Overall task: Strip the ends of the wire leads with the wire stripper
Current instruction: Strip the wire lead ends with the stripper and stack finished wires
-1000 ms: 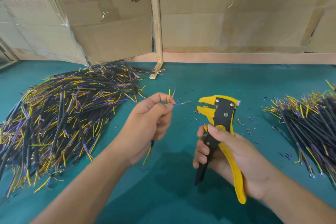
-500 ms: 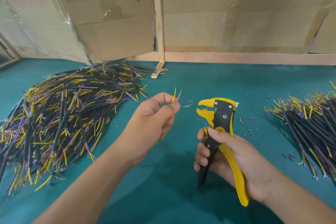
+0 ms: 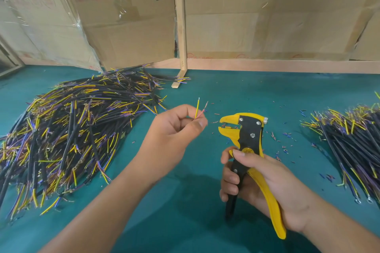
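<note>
The wire stripper (image 3: pixel 247 146) stands upright above the green table (image 3: pixel 236 92), and its yellow beak points to the left with the two jaws slightly apart. The right hand (image 3: pixel 265 183) grasps its handles: the fingers curl around the black handle and the yellow handle lies against the palm. Just left of the stripper, the left hand (image 3: pixel 174 135) pinches the wire leads (image 3: pixel 200 110) between thumb and forefinger. One yellow end and one pink end stand up from the fingertips, near the beak but not touching it. Far to the left of the stripper a big pile of wires (image 3: pixel 72 135) lies on the table, and to its right lies a second pile (image 3: pixel 353 146). Small pieces of insulation (image 3: pixel 286 139) are scattered on the table around the stripper. Behind it cardboard boxes (image 3: pixel 267 16) stand along the back edge of the table.
</note>
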